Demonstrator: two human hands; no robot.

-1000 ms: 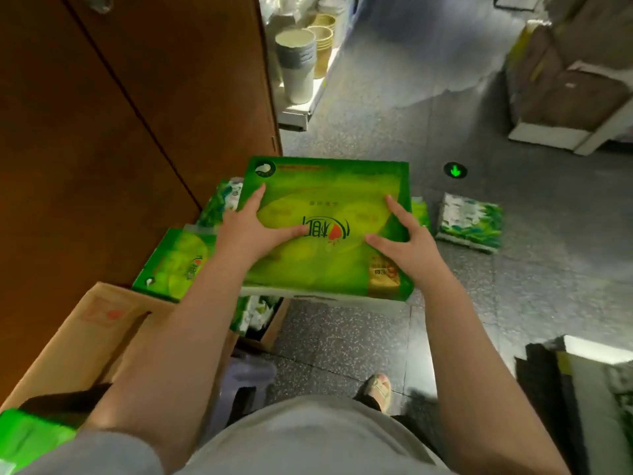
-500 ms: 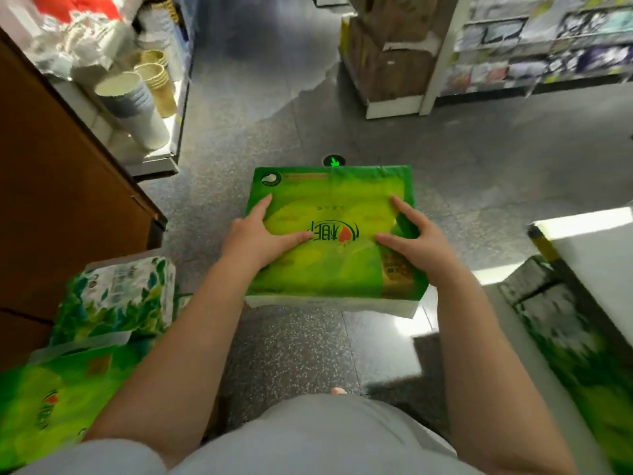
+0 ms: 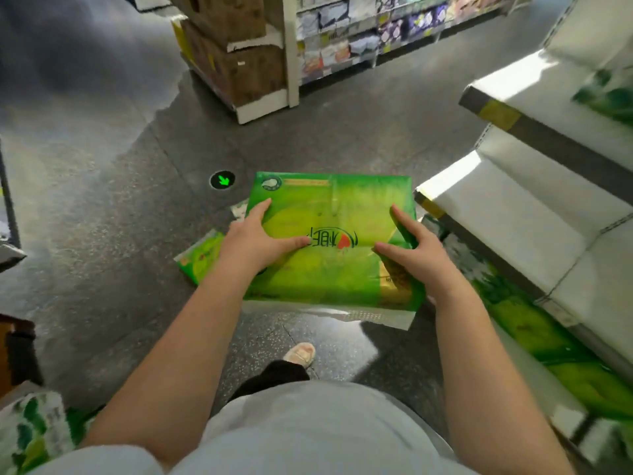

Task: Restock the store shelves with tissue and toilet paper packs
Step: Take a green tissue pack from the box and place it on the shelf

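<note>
The green pack (image 3: 330, 241) is carried flat in the air in front of the person, above the floor (image 3: 137, 200), with its right edge near the corner of the white shelf (image 3: 507, 207). The left hand (image 3: 255, 240) lies on its top with the thumb stretched across the print and the fingers along the left edge; the right hand (image 3: 416, 250) mirrors it on the right side. Both clasp the pack from above and at the sides, probably because it is wide and soft, so two spread hands keep it level. A second green pack (image 3: 200, 257) lies on the floor beneath, likely waiting its turn. The shelf looks like the destination
</note>
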